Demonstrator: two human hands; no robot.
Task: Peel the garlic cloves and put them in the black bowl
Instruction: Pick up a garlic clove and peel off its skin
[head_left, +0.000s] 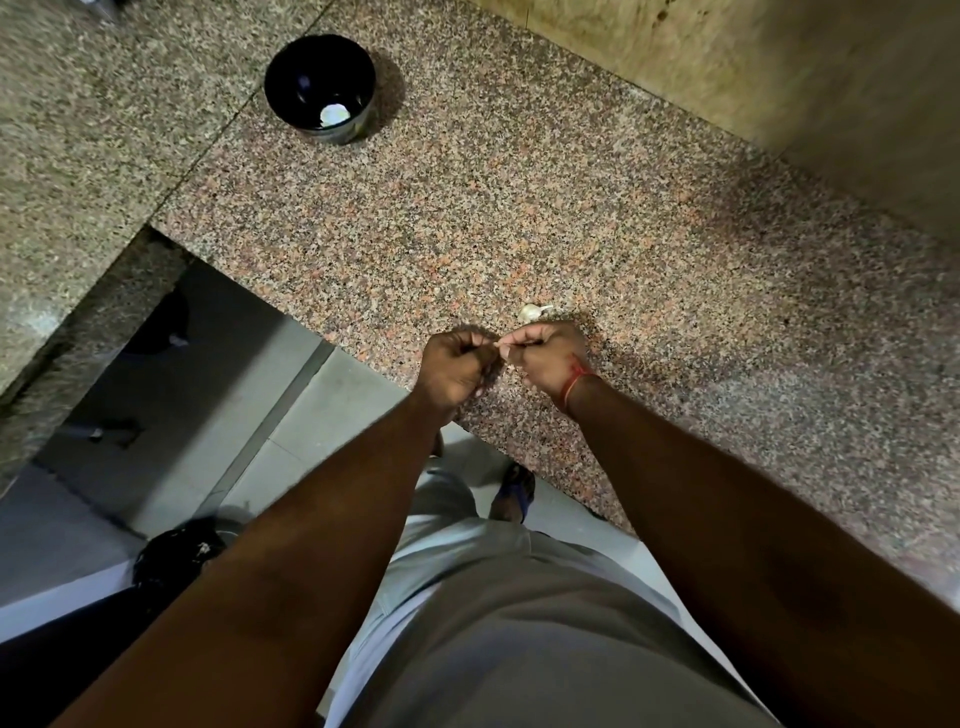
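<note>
Both hands work close together at 6 o'clock, the left hand (457, 364) and right hand (550, 356) each curled, pinching a garlic clove (503, 347) between them, with the black bowl (320, 88) well apart at 11 o'clock.

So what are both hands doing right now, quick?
Left hand: fingers curled, pinching one end of a garlic clove.
Right hand: fingers curled, holding the same clove from the other side.

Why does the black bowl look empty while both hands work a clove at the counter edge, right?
Not empty. The head view shows a pale piece lying in the bowl, likely a peeled clove. The rest holds: left hand and right hand work a clove at the counter edge.
</note>
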